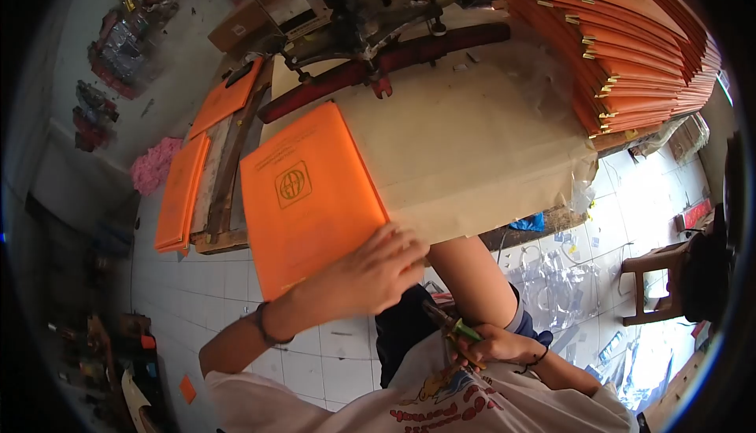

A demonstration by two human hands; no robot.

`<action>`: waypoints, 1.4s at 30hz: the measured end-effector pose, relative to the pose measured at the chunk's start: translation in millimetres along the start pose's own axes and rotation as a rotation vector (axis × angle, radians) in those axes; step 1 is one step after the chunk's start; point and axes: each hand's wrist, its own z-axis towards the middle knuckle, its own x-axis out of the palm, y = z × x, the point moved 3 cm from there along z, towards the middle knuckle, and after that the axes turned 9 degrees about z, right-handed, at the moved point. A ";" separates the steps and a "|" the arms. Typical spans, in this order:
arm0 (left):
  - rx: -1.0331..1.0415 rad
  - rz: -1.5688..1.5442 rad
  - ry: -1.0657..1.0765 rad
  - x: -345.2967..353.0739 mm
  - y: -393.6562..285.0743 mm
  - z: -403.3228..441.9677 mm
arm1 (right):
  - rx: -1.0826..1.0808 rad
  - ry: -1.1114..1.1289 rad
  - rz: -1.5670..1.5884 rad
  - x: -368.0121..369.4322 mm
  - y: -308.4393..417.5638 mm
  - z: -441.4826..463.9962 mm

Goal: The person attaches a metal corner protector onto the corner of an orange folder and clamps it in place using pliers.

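Observation:
An orange folder [315,196] with a dark printed emblem lies at the table's near left edge, its lower part sticking out past the edge. My left hand [386,267] is at the folder's lower right corner, fingers bent together against its edge. Down by my lap, my right hand [496,346] is closed round a tool with green handles [466,332], its metal end pointing up and left. Brownish sheeting [480,141] covers the table under the folder.
A dark red metal bar [315,90] on a black machine crosses the table's far side. A tall stack of orange folders [638,63] stands at the right. More orange folders [185,189] lie at the left. A brown stool [657,263] is on the right floor.

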 end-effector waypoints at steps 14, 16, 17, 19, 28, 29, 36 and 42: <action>-0.511 0.397 -0.244 30.8 -50.8 -109.4 | 0.056 -0.014 -0.120 7.6 11.7 6.1; -0.485 0.416 -0.285 27.9 -49.0 -101.6 | 0.096 -0.005 -0.141 8.2 17.8 3.2; -0.461 0.417 -0.287 24.2 -47.0 -101.2 | 0.106 -0.010 -0.138 8.4 19.2 2.8; -0.413 0.419 -0.295 12.3 -43.1 -100.2 | 0.123 -0.016 -0.148 8.6 22.1 2.8; -0.019 0.249 -0.392 20.2 -36.3 -70.6 | -0.039 -0.055 -0.162 22.7 20.0 0.8; 0.012 0.261 -0.421 22.7 -29.8 -67.3 | -0.033 -0.069 -0.185 21.4 18.7 -4.6; 0.024 0.227 -0.419 20.9 -17.4 -79.7 | 0.041 -0.255 -0.183 27.9 44.4 -36.2; -0.108 0.121 -0.415 8.2 -36.0 -83.0 | 0.082 -0.288 -0.256 30.0 49.7 -40.3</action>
